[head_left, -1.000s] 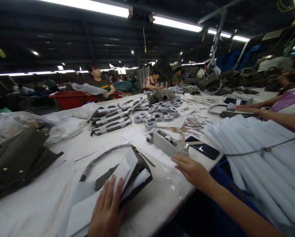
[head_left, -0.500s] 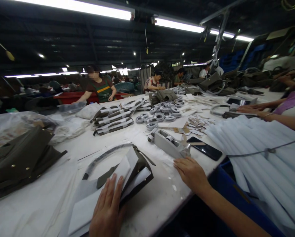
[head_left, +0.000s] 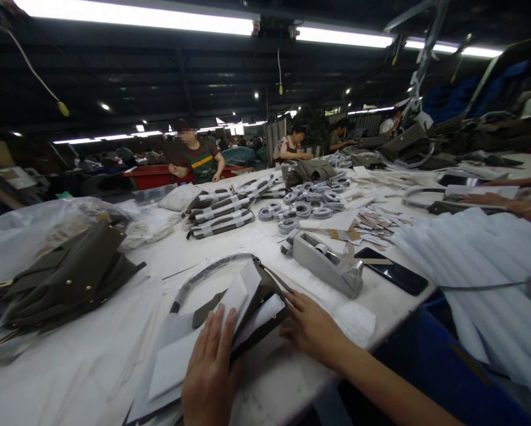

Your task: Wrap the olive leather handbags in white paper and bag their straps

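Observation:
My left hand lies flat, fingers together, on white paper that wraps a dark olive handbag lying near the table's front edge. A curved strap arcs over the bag's far side. My right hand rests on the table with its fingertips touching the bag's right edge, fingers spread, gripping nothing. A grey tape dispenser stands just beyond my right hand.
A black phone lies right of the dispenser. Olive bags are piled at left, wrapped straps and tape rolls mid-table. White paper sheets fan out at right. Another person's arm rests far right; other people work behind.
My right hand has moved left from beside the tape dispenser to the bag's right edge. The view has shifted, so everything sits further right. My left hand stays on the paper.

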### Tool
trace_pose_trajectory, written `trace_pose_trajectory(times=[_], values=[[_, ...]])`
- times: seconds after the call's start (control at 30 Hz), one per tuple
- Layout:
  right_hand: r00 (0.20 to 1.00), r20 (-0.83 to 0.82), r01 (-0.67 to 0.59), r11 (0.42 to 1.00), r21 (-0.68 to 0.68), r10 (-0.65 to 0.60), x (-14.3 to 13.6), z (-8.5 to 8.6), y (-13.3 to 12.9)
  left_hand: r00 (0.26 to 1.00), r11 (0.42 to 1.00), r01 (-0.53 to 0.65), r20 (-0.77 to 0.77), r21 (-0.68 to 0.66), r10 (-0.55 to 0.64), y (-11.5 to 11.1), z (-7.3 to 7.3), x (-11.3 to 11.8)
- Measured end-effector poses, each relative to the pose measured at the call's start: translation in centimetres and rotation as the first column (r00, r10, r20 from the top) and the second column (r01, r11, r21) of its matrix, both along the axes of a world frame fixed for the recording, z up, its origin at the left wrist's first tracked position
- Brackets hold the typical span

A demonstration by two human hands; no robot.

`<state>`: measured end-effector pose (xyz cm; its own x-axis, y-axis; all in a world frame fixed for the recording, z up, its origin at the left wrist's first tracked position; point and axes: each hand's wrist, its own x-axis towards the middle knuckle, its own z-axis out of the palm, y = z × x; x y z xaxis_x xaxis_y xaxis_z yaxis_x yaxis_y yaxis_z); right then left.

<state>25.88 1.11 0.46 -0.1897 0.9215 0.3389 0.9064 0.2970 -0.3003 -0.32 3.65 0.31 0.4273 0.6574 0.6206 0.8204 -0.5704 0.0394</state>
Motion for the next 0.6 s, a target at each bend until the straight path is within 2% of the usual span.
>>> trace_pose_trajectory(times=[0.13, 0.23, 0.37, 0.5, 0.6], values=[[0.993, 0.021, -0.119, 0.991, -0.053, 0.12, -1.7, -2.3, 1.7, 1.0, 1.0, -0.009, 0.007, -0.011, 0.009, 0.0, -0.2, 0.4], [0.987, -0.011, -0.163, 0.984, -0.067, 0.163, -2.6, -2.2, 1.7, 1.0, 1.0, -0.021, 0.011, -0.016, 0.021, 0.3, -0.1, 0.8], [0.992, -0.032, -0.125, 0.988, -0.093, 0.123, -2.8, -1.7, 1.1, 0.997, 0.999, -0.046, 0.066, -0.013, 0.046, 0.9, 0.4, 1.2], [0.987, -0.041, -0.158, 0.973, -0.169, 0.153, -2.9, -2.7, 0.6, 0.993, 0.997, -0.069, 0.099, 0.018, 0.067, 1.7, 0.7, 1.2], [0.984, -0.096, -0.165, 0.976, -0.144, 0.152, -3.6, -3.5, 1.0, 0.994, 1.0, 0.007, 0.113, 0.015, -0.009, 2.3, 0.2, 1.1]])
